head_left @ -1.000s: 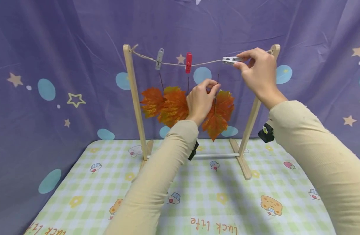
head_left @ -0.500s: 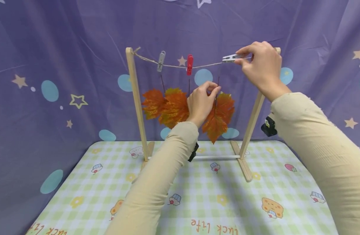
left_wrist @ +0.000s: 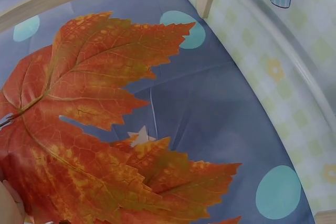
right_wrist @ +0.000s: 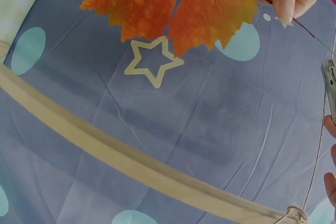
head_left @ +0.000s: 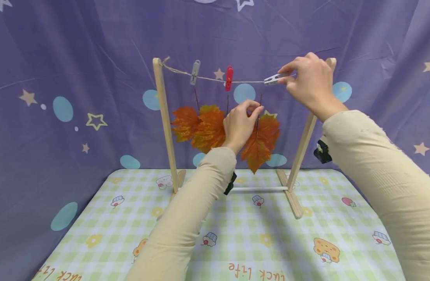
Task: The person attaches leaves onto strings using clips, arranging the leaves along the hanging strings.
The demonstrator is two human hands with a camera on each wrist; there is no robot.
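My left hand (head_left: 240, 123) pinches the dark stem of an orange maple leaf (head_left: 259, 144) between thumb and forefinger, its tip pointing up. Just above, my right hand (head_left: 311, 84) pinches a grey-white clothespin (head_left: 272, 79) by its handle end; its nose points left and slants down, right at the twine (head_left: 251, 82). In the right wrist view the stem tip stands close to the clothespin (right_wrist: 331, 85). Two more leaves (head_left: 209, 128) hang further left, one under a grey clothespin (head_left: 195, 72), one under a red clothespin (head_left: 229, 78).
The twine runs between two wooden posts (head_left: 165, 128) on feet, joined low by a white rod (head_left: 260, 189). The frame stands on a green checked tablecloth (head_left: 236, 249). Behind it hangs a purple curtain (head_left: 106, 50) with stars and ovals.
The clothespin in my right hand has gone from nearly level to nose-down, and the twine there sits lower. My left hand keeps hold of the leaf stem. The head view has shifted slightly.
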